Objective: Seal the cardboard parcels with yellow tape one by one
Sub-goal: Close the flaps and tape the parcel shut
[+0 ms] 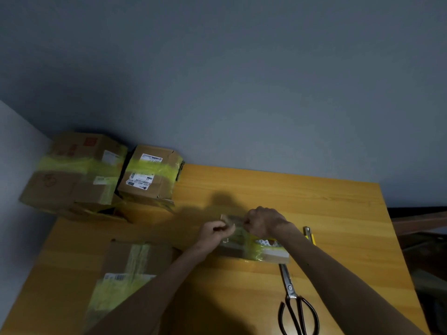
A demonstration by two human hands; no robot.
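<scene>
Near the middle of the wooden bench (326,204) lies a small flat cardboard parcel (273,256), with a band of yellow tape (257,251) already running across its top. Both hands meet over its far end. The left hand (216,232) has its fingers curled in, thumb against them, pinching one end of a pale, translucent tape strip (238,232). The right hand (262,223) is balled just beside it, fingers folded tightly round the strip's other end. The picture is blurred there, so exactly where the strip touches the parcel cannot be told.

Scissors (294,301) lie on the bench nearer the person, their blade tips touching or just under the parcel's near edge. A yellow-handled utility knife (310,235) lies just right of the right wrist.

Under the left forearm sits a larger parcel (135,259) with yellow tape across it and a white label. At the bench's far left corner, against the grey wall (242,81), two more taped parcels stand side by side: a big box (72,175) and a labelled box (150,177).
</scene>
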